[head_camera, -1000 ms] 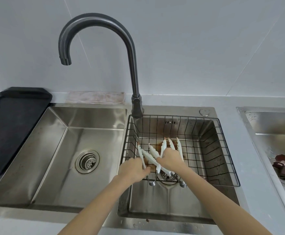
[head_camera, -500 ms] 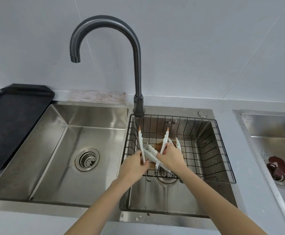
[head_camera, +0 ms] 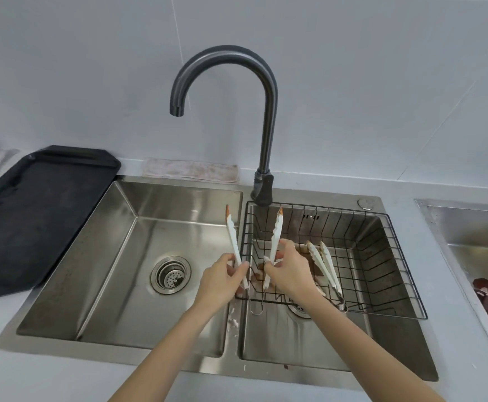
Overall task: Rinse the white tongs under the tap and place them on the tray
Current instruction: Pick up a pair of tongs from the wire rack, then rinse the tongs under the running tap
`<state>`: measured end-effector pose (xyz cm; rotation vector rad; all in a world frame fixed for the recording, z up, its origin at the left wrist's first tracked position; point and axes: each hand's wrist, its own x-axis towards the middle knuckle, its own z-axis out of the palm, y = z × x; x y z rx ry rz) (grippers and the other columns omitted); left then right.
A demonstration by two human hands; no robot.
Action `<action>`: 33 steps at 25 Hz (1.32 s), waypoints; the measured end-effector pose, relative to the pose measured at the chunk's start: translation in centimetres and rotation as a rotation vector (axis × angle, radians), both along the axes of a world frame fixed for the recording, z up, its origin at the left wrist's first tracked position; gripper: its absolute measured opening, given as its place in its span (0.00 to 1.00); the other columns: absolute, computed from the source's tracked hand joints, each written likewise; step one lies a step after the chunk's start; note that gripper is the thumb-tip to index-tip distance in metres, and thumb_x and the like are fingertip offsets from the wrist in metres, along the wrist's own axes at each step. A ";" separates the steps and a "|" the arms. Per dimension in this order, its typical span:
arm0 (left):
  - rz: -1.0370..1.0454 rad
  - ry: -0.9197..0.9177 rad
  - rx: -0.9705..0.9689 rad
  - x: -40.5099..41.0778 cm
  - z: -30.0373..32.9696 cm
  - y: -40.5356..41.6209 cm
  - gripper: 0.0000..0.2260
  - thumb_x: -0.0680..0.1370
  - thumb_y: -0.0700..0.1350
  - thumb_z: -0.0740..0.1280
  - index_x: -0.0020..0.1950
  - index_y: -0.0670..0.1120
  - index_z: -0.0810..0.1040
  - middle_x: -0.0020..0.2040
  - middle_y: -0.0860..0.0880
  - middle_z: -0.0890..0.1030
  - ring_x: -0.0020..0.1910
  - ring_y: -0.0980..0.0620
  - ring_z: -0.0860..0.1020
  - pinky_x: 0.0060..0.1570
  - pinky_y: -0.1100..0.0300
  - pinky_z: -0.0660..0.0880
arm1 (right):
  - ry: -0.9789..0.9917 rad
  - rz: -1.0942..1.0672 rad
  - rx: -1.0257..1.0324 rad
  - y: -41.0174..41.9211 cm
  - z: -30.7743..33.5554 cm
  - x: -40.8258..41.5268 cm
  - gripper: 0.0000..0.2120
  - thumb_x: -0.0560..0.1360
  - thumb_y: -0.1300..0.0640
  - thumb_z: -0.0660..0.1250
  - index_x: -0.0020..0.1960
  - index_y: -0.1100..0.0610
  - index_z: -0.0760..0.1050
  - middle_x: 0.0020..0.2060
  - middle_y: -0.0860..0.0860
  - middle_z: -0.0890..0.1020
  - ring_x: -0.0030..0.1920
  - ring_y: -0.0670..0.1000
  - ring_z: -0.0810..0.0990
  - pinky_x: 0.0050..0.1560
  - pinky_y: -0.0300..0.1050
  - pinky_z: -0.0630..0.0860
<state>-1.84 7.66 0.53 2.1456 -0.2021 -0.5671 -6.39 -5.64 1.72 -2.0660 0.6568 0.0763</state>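
Two hands hold one pair of white plastic tongs with orange-stained tips (head_camera: pixel 232 242), one arm of it each. The left hand (head_camera: pixel 222 281) has its fingers closed around the left arm. The right hand (head_camera: pixel 290 271) pinches the right arm. The tongs stand almost upright, tips up and spread apart, with the metal loop end hanging low between the hands, over the wall between the two steel sink bowls (head_camera: pixel 115 256). The dark curved tap (head_camera: pixel 267 117) has its mouth higher up and a bit left, with no water seen. I think the tongs must go up and left. The black flat tray (head_camera: pixel 34 216) waits far left, nearer the left hand. Another white pair (head_camera: pixel 324 265) lies in the black wire basket (head_camera: pixel 381 256).
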 end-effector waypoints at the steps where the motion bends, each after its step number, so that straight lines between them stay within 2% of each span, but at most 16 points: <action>1: 0.014 0.019 -0.014 0.5 -0.1 0.8 0.14 0.77 0.50 0.62 0.60 0.44 0.72 0.33 0.55 0.77 0.30 0.53 0.80 0.37 0.63 0.76 | -0.001 -0.001 0.012 0.8 0.2 0.3 0.24 0.75 0.60 0.64 0.69 0.58 0.63 0.46 0.49 0.76 0.44 0.48 0.77 0.42 0.40 0.76; 3: 0.034 0.054 -0.052 1.4 0.0 2.4 0.10 0.78 0.49 0.62 0.56 0.46 0.71 0.34 0.54 0.77 0.25 0.61 0.79 0.29 0.67 0.75 | -0.016 -0.006 0.019 2.5 0.5 0.9 0.25 0.75 0.61 0.64 0.70 0.58 0.63 0.46 0.49 0.76 0.45 0.48 0.77 0.45 0.41 0.77; 5: 0.048 0.081 -0.097 2.1 0.1 3.9 0.06 0.78 0.47 0.62 0.52 0.47 0.69 0.35 0.53 0.77 0.21 0.65 0.76 0.23 0.72 0.72 | -0.021 -0.005 0.004 3.9 0.6 1.4 0.26 0.75 0.60 0.64 0.71 0.58 0.61 0.50 0.52 0.78 0.47 0.49 0.78 0.49 0.44 0.77; 9: 0.090 0.143 -0.166 4.4 0.3 7.1 0.05 0.77 0.44 0.65 0.50 0.46 0.70 0.36 0.50 0.78 0.21 0.64 0.77 0.25 0.71 0.75 | -0.032 -0.022 -0.008 7.2 0.4 3.4 0.28 0.74 0.60 0.64 0.72 0.58 0.60 0.51 0.52 0.77 0.47 0.49 0.76 0.52 0.44 0.75; 11: 0.101 0.172 -0.189 5.8 0.3 8.8 0.04 0.76 0.43 0.65 0.49 0.45 0.72 0.36 0.47 0.79 0.24 0.60 0.79 0.28 0.70 0.77 | -0.030 -0.041 0.001 8.7 0.4 4.6 0.28 0.74 0.60 0.65 0.72 0.58 0.59 0.54 0.53 0.78 0.47 0.48 0.76 0.51 0.43 0.75; 13: 0.105 0.210 -0.218 7.2 0.4 9.9 0.03 0.76 0.42 0.65 0.48 0.45 0.73 0.39 0.43 0.81 0.33 0.50 0.82 0.36 0.62 0.81 | -0.036 -0.050 0.012 9.9 0.5 5.7 0.29 0.74 0.60 0.65 0.72 0.57 0.59 0.57 0.53 0.78 0.45 0.47 0.76 0.46 0.39 0.73; 15: 0.106 0.245 -0.243 8.7 0.6 10.8 0.02 0.76 0.42 0.65 0.45 0.47 0.73 0.41 0.40 0.82 0.39 0.42 0.82 0.46 0.51 0.81 | -0.043 -0.062 0.022 10.9 0.7 7.1 0.28 0.74 0.60 0.66 0.72 0.56 0.60 0.55 0.51 0.79 0.42 0.44 0.76 0.38 0.33 0.72; 17: 0.093 0.271 -0.270 9.9 1.0 11.3 0.03 0.76 0.41 0.65 0.44 0.49 0.73 0.40 0.41 0.82 0.39 0.42 0.82 0.48 0.49 0.81 | -0.050 -0.077 0.033 11.3 0.7 8.1 0.28 0.74 0.60 0.66 0.71 0.55 0.61 0.52 0.50 0.78 0.39 0.41 0.75 0.34 0.29 0.69; 19: 0.095 0.305 -0.315 10.6 1.4 11.5 0.04 0.76 0.41 0.65 0.44 0.49 0.73 0.39 0.43 0.81 0.38 0.44 0.81 0.48 0.51 0.81 | -0.060 -0.090 0.031 11.4 0.7 8.9 0.27 0.74 0.60 0.65 0.71 0.56 0.61 0.53 0.50 0.79 0.40 0.44 0.76 0.36 0.31 0.70; 22: 0.122 0.316 -0.355 11.5 1.7 11.2 0.06 0.77 0.41 0.65 0.42 0.51 0.73 0.39 0.44 0.80 0.37 0.45 0.81 0.42 0.58 0.81 | -0.086 -0.085 0.035 10.9 0.8 9.7 0.27 0.75 0.58 0.65 0.72 0.56 0.61 0.53 0.50 0.79 0.45 0.47 0.78 0.45 0.38 0.75; 26: 0.175 0.332 -0.381 12.6 1.1 10.9 0.03 0.77 0.40 0.64 0.50 0.46 0.74 0.40 0.44 0.79 0.37 0.47 0.81 0.34 0.64 0.80 | -0.124 -0.162 0.017 8.9 1.0 10.6 0.23 0.77 0.55 0.63 0.70 0.57 0.65 0.58 0.51 0.78 0.49 0.46 0.77 0.52 0.47 0.80; 27: 0.185 0.337 -0.379 12.8 1.0 10.8 0.04 0.77 0.39 0.63 0.51 0.45 0.74 0.40 0.44 0.79 0.36 0.47 0.81 0.34 0.65 0.80 | -0.160 -0.234 -0.006 7.8 1.1 10.9 0.21 0.77 0.56 0.62 0.69 0.57 0.66 0.59 0.52 0.77 0.49 0.46 0.76 0.52 0.48 0.80; 30: 0.215 0.338 -0.366 13.5 0.6 10.9 0.04 0.77 0.38 0.63 0.51 0.45 0.74 0.39 0.45 0.79 0.36 0.48 0.81 0.33 0.65 0.80 | -0.239 -0.430 -0.114 4.1 1.6 12.0 0.20 0.77 0.57 0.62 0.67 0.59 0.66 0.62 0.55 0.72 0.45 0.47 0.75 0.47 0.41 0.75; 33: 0.254 0.341 -0.362 14.3 0.2 10.8 0.04 0.77 0.39 0.64 0.48 0.47 0.75 0.39 0.45 0.80 0.36 0.49 0.81 0.34 0.64 0.80 | -0.214 -0.439 -0.232 1.0 1.5 13.7 0.20 0.77 0.56 0.64 0.65 0.62 0.65 0.63 0.58 0.68 0.46 0.52 0.75 0.46 0.43 0.72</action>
